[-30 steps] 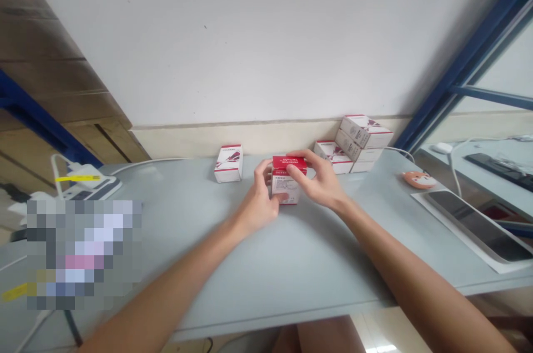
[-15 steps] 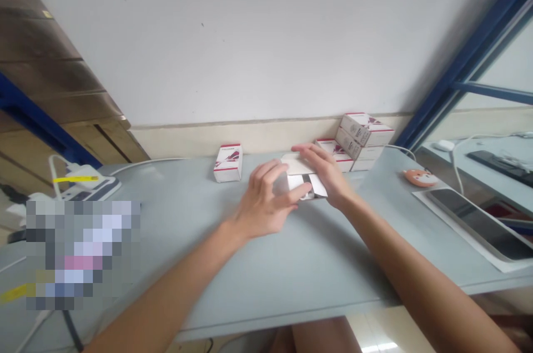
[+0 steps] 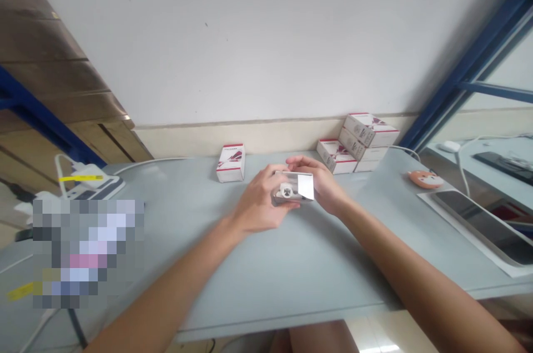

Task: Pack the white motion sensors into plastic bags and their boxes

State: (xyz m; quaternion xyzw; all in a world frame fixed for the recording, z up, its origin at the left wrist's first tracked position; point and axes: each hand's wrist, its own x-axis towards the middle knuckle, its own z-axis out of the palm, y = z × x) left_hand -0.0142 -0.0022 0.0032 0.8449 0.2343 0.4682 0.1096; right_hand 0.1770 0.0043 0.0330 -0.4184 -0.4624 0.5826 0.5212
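Note:
A small white cardboard box (image 3: 306, 185) is held above the desk with its open end facing me and a side flap folded out on the right. Inside it shows a white round part (image 3: 286, 192), too blurred to name. My left hand (image 3: 260, 200) is closed around the box's left side, thumb underneath at the front edge. Against the right side and back of the box rests my right hand (image 3: 327, 189), its fingers curled behind and partly hidden. Beyond my left hand stands a white and red carton (image 3: 231, 163).
Several similar cartons (image 3: 366, 134) are stacked by the wall at right. An orange animal-shaped object (image 3: 425, 178) and a dark flat panel on a white sheet (image 3: 483, 222) lie to the right. A power strip (image 3: 100, 189) with cables and a pixelated area are at left.
The top flap that was raised between my hands no longer covers the opening, and the box's inside now shows. My left thumb has moved from the opening to below the box.

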